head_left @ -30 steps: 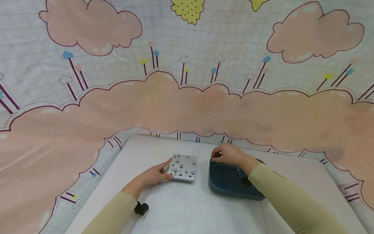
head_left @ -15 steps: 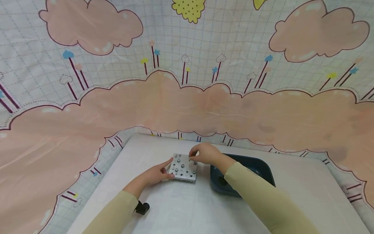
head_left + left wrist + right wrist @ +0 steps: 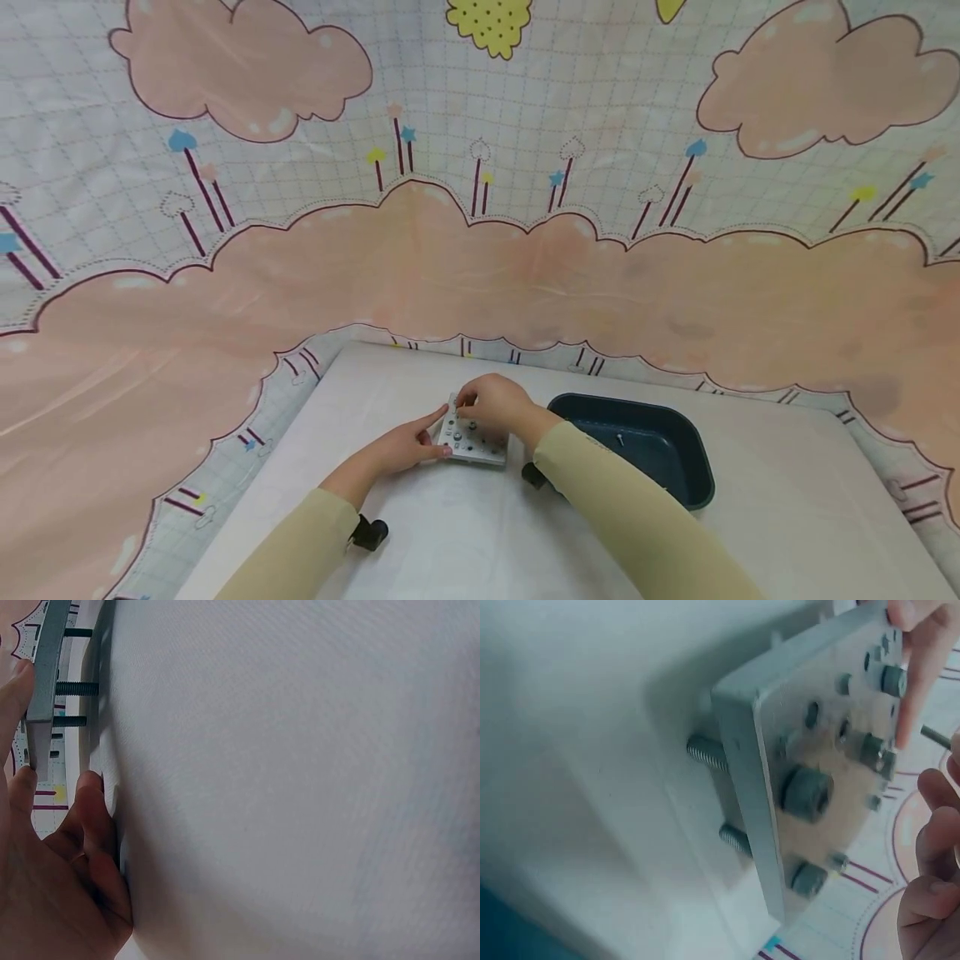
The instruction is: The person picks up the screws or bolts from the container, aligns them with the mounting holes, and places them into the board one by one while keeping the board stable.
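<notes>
A square silver metal plate stands on the white table, propped up by threaded bolt shanks under it. Several socket-head bolts sit in its upper face among open holes. My left hand holds the plate by its left side, index finger at the far corner and thumb at the near one. Over the far left part of the plate is my right hand, pinching a small screw whose thin shank points out from the fingertips. In the right wrist view the screw is apart from the plate.
To the right of the plate stands a dark blue tray with a small screw lying inside. Black wrist devices show under both forearms. A patterned cloth hangs behind the table's far edge.
My right hand has left the tray and moved left to the far left part of the plate, carrying the screw. My left hand keeps its hold on the plate.
</notes>
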A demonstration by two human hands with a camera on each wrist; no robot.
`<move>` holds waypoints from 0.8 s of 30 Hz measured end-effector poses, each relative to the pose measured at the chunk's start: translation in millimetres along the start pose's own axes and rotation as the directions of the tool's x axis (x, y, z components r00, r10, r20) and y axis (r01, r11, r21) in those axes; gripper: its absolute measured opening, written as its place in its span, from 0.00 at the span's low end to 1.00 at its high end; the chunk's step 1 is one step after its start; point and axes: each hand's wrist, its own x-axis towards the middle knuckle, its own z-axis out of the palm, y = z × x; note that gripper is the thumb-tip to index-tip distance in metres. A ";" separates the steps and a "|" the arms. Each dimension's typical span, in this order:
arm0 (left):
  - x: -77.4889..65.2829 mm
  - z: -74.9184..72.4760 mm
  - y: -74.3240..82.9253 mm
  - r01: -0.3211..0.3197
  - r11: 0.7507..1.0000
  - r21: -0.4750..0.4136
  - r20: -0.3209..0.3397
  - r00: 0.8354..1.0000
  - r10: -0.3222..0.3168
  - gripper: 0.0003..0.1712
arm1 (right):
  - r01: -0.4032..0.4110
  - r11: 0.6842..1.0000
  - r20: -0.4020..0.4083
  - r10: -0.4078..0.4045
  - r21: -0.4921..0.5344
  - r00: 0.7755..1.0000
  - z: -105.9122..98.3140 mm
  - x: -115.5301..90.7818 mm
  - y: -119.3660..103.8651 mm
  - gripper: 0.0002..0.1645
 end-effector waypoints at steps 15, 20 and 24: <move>-0.3 1.3 -2.2 -0.019 1.000 -0.017 -0.010 1.000 0.019 0.51 | 0.002 1.000 0.007 -0.002 -0.007 1.000 14.2 9.1 -3.6 0.07; 0.6 2.3 -3.7 -0.014 1.000 -0.010 -0.014 1.000 0.014 0.51 | 0.008 1.000 0.016 -0.008 -0.011 1.000 16.6 11.7 -1.6 0.08; -0.1 2.9 -3.4 -0.004 1.000 -0.009 -0.016 1.000 0.004 0.51 | 0.002 1.000 0.017 -0.002 -0.007 1.000 19.6 12.4 -0.1 0.08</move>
